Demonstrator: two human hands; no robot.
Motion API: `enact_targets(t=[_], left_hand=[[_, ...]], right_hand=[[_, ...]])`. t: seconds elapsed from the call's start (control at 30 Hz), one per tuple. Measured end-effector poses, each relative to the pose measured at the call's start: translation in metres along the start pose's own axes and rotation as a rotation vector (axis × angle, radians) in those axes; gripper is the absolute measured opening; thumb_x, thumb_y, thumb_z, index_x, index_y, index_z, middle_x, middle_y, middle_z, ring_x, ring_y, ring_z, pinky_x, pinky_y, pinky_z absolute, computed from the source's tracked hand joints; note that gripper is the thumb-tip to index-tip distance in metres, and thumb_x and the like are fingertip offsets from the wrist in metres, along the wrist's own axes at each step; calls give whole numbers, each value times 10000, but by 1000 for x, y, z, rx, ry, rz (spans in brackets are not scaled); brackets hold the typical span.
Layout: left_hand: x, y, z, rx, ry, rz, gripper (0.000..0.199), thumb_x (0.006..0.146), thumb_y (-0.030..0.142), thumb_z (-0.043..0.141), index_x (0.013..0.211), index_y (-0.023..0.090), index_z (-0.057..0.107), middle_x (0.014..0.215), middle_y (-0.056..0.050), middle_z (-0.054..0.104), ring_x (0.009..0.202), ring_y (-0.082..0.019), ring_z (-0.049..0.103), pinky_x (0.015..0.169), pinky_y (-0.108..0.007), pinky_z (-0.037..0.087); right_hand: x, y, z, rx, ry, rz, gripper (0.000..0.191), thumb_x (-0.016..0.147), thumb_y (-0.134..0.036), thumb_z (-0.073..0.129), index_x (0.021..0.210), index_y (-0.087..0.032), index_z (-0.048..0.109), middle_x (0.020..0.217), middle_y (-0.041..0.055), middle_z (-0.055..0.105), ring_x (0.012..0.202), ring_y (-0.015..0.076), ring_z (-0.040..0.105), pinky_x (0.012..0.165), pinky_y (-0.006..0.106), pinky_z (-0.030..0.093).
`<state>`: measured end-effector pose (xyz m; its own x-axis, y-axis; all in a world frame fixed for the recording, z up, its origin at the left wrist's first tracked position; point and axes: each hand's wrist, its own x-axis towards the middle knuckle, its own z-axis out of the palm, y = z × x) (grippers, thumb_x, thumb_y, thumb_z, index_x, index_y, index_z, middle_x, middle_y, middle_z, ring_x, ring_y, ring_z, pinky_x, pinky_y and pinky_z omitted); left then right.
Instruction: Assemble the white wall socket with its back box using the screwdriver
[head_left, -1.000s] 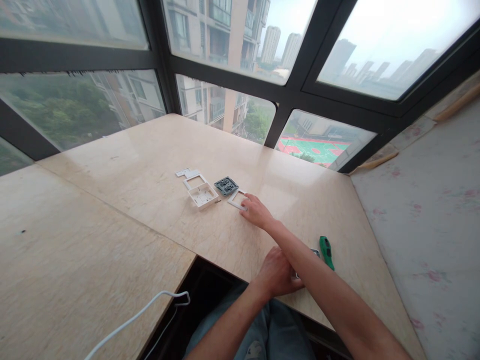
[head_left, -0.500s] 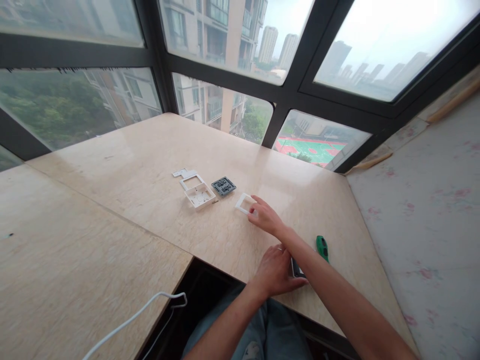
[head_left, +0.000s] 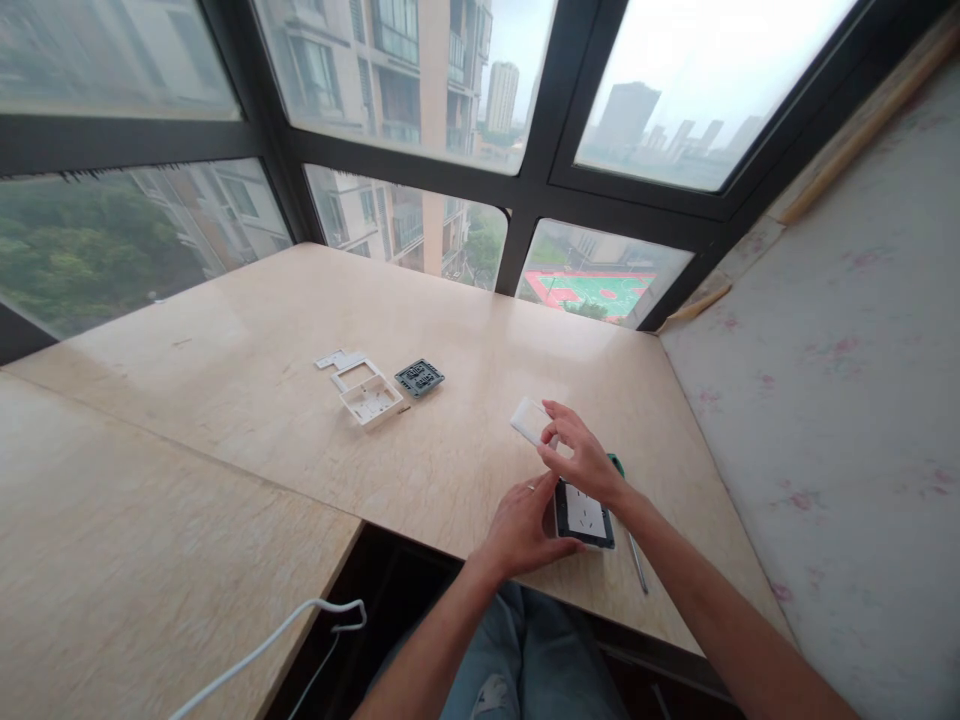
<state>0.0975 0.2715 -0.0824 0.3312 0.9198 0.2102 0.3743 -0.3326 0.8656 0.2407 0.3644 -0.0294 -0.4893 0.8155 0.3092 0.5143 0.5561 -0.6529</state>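
Observation:
My right hand (head_left: 576,452) pinches a white rectangular frame (head_left: 527,420) and holds it just above the beige counter. Below it lies a socket unit (head_left: 585,514) with a white face and black edges, near the counter's front edge. My left hand (head_left: 531,528) rests at the left side of this unit, thumb along its near edge and fingers at its far left corner. Just right of the unit is a screwdriver with a green handle (head_left: 616,464) and a metal shaft (head_left: 638,565); my right hand and wrist partly hide it.
On the beige counter (head_left: 247,400) lie an open white box (head_left: 373,402), a white frame (head_left: 353,374), a flat white piece (head_left: 330,359), a dark square module (head_left: 420,377) and a small screw (head_left: 404,409). A white cable (head_left: 255,655) crosses the front left. Windows and a papered wall border the counter.
My right hand has lifted the white frame and brought it right and nearer to the socket unit. The unit, largely covered before, now shows its white face. The camera view has shifted.

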Motion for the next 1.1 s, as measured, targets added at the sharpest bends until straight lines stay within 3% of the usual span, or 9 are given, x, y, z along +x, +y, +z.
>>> enact_targets(t=[0.23, 0.37, 0.43, 0.63, 0.87, 1.03, 1.1], left_hand=[[-3, -8, 2, 47, -64, -23, 949, 691, 546, 820, 1472, 189, 416, 1390, -143, 555, 1237, -333, 543, 1043, -496, 415], [-6, -17, 5, -46, -37, -9, 1242, 686, 572, 829, 1610, 196, 89, 1549, -184, 374, 1365, -325, 453, 1128, -505, 363], [-8, -20, 4, -134, -18, 2, 1284, 686, 585, 829, 1617, 214, 27, 1570, -185, 337, 1393, -300, 434, 1143, -475, 369], [-8, -17, 0, 2, -59, 2, 1123, 693, 644, 796, 1582, 223, 255, 1585, -158, 323, 1452, -312, 353, 1190, -507, 304], [-7, -17, 2, 112, -54, 81, 965, 791, 612, 733, 1560, 219, 303, 1571, -128, 364, 1444, -270, 374, 1179, -485, 330], [-8, -16, 1, 97, -55, 47, 963, 790, 599, 743, 1552, 200, 308, 1569, -133, 365, 1437, -269, 383, 1177, -476, 338], [-8, -14, 0, 88, -60, 37, 922, 805, 589, 734, 1540, 202, 334, 1546, -128, 403, 1414, -266, 413, 1167, -474, 353]], right_hand=[[-63, 2, -46, -40, -66, -22, 70, 878, -251, 597, 868, -182, 587, 1475, 148, 436, 1379, 239, 455, 1114, 455, 404], [-96, 5, -58, -96, -125, -36, 59, 881, -245, 607, 881, -186, 599, 1525, 139, 386, 1440, 252, 377, 1125, 464, 394], [-108, 8, -59, -105, -153, -48, 68, 886, -253, 612, 898, -186, 608, 1543, 138, 368, 1459, 259, 349, 1132, 478, 386], [-121, 13, -50, -85, -183, -71, 77, 890, -264, 623, 912, -192, 635, 1552, 131, 370, 1451, 272, 368, 1122, 482, 410], [-126, 15, -40, -34, -148, -93, 93, 891, -255, 636, 963, -197, 636, 1521, 139, 415, 1448, 267, 377, 1132, 476, 410], [-139, 20, -39, -7, -104, -39, 118, 903, -281, 641, 993, -206, 624, 1534, 122, 404, 1460, 256, 358, 1141, 478, 405], [-145, 22, -39, -12, -74, -42, 205, 903, -297, 652, 1088, -216, 613, 1550, 123, 380, 1474, 257, 333, 1150, 490, 394]])
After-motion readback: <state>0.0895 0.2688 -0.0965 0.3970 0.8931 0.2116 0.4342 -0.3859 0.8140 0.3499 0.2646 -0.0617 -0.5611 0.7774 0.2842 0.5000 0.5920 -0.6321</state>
